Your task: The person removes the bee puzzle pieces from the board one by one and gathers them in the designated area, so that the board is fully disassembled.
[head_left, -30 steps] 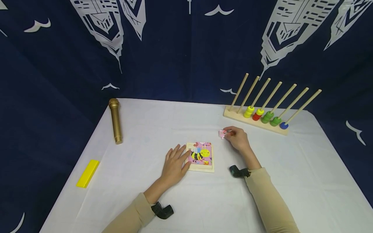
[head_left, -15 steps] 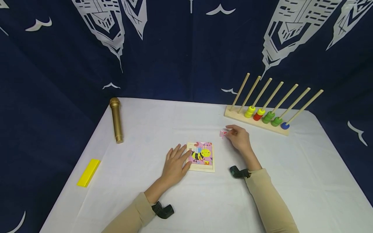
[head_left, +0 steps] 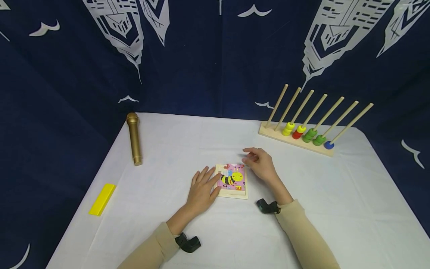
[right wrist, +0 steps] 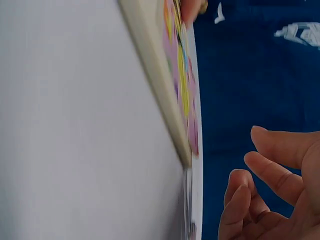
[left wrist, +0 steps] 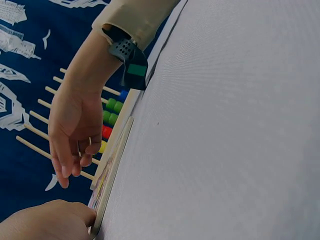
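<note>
A small wooden jigsaw puzzle (head_left: 231, 194) with a bee picture on pink lies mid-table, a pale gap at its upper left. My left hand (head_left: 201, 190) rests at its left edge, fingers spread, index fingertip over the picture. My right hand (head_left: 262, 164) hovers by the far right corner, fingers loosely bent. The right wrist view shows its fingertips (right wrist: 256, 134) apart with nothing seen between them. The pink puzzle piece does not show in the head view; its earlier spot is behind my right hand. A small pinkish patch (right wrist: 193, 231) shows low in the right wrist view.
At the back right stands a wooden peg rack (head_left: 312, 148) with upright rods and coloured beads. A gold microphone (head_left: 135, 142) lies at the back left, a yellow block (head_left: 102, 200) nearer the left edge. A dark blue printed curtain (head_left: 191, 74) hangs behind the table.
The right hand, earlier with its fingertips on the pink puzzle piece, has moved left towards the puzzle, and the piece has gone from sight. The left hand has stayed put.
</note>
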`<state>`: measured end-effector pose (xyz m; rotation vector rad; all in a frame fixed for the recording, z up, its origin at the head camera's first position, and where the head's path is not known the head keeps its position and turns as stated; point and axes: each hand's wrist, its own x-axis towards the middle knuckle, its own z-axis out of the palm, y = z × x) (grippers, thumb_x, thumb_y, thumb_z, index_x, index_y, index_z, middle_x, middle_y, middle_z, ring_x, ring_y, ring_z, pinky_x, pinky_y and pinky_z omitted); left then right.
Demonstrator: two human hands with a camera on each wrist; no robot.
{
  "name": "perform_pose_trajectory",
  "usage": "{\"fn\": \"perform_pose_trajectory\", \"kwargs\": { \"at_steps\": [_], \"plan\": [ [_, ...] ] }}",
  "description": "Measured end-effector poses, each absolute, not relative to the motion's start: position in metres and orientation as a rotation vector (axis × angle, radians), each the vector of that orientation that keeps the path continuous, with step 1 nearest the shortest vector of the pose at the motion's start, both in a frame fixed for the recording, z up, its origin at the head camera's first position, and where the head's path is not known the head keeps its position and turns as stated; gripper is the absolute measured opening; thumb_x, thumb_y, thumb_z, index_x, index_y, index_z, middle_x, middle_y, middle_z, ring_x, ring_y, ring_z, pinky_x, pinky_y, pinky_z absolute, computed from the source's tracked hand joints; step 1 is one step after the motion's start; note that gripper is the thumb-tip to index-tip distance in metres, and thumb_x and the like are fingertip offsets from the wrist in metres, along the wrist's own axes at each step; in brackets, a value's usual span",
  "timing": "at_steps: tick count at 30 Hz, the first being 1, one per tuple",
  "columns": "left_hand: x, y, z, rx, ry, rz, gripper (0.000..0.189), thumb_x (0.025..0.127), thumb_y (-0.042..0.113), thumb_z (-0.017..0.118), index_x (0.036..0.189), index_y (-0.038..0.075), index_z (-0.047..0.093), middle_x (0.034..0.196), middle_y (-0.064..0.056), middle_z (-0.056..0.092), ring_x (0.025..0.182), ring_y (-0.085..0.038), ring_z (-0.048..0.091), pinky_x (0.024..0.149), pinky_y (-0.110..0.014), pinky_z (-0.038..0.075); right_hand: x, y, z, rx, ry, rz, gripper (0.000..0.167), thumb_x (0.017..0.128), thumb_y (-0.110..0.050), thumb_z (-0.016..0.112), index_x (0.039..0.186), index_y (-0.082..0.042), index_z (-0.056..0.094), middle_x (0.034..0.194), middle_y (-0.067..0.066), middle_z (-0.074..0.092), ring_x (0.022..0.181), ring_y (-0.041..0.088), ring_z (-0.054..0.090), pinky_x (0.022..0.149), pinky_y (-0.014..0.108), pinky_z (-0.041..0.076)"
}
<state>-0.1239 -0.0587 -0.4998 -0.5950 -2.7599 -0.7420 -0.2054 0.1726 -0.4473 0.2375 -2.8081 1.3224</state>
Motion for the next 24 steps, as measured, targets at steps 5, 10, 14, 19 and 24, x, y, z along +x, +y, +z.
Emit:
{"fn": "perform_pose_trajectory", "kwargs": {
  "at_steps": [5,10,14,19,24],
  "plan": [
    [-0.124,-0.059,-0.5,-0.599,-2.77,-0.725,0.043,0.095,0.026,0.062,0.135,0.01,0.06,0.148,-0.013,0.048,0.142,-0.035,0.035,0.115,-0.058,0.023,-0.197,0.158,-0.447,0.365,-2.786,1.355,0.036,0.084,-0.01,0.074,0.12,-0.004,0.068,0.099,0.015,0.063,0.076,0.019,0.053,0.064,0.023,0.042],
    [-0.124,-0.059,-0.499,-0.603,-2.772,-0.72,0.043,0.095,0.027,0.061,0.135,0.011,0.06,0.148,-0.013,0.048,0.142,-0.035,0.036,0.115,-0.058,0.024,-0.19,0.144,-0.447,0.437,-2.781,1.389,0.037,0.082,-0.008,0.076,0.118,-0.003,0.069,0.097,0.015,0.063,0.071,0.017,0.052,0.06,0.021,0.042],
    [-0.124,-0.059,-0.499,-0.607,-2.773,-0.715,0.043,0.095,0.027,0.061,0.135,0.011,0.059,0.148,-0.013,0.048,0.142,-0.035,0.036,0.115,-0.058,0.024,-0.187,0.137,-0.449,0.463,-2.787,1.402,0.036,0.081,-0.005,0.076,0.116,-0.004,0.07,0.093,0.013,0.061,0.07,0.015,0.051,0.059,0.02,0.042],
    [-0.124,-0.06,-0.5,-0.61,-2.769,-0.706,0.044,0.095,0.027,0.061,0.135,0.011,0.059,0.148,-0.013,0.048,0.142,-0.035,0.036,0.114,-0.057,0.025,-0.185,0.134,-0.453,0.459,-2.802,1.376,0.034,0.08,-0.004,0.077,0.114,-0.004,0.07,0.09,0.012,0.06,0.07,0.015,0.049,0.06,0.021,0.04],
    [-0.124,-0.06,-0.499,-0.605,-2.769,-0.705,0.043,0.095,0.027,0.061,0.135,0.011,0.06,0.148,-0.013,0.048,0.142,-0.035,0.036,0.114,-0.057,0.025,-0.186,0.135,-0.457,0.434,-2.821,1.351,0.033,0.081,-0.005,0.077,0.114,-0.004,0.071,0.09,0.011,0.059,0.071,0.015,0.049,0.061,0.02,0.04]
  ]
}}
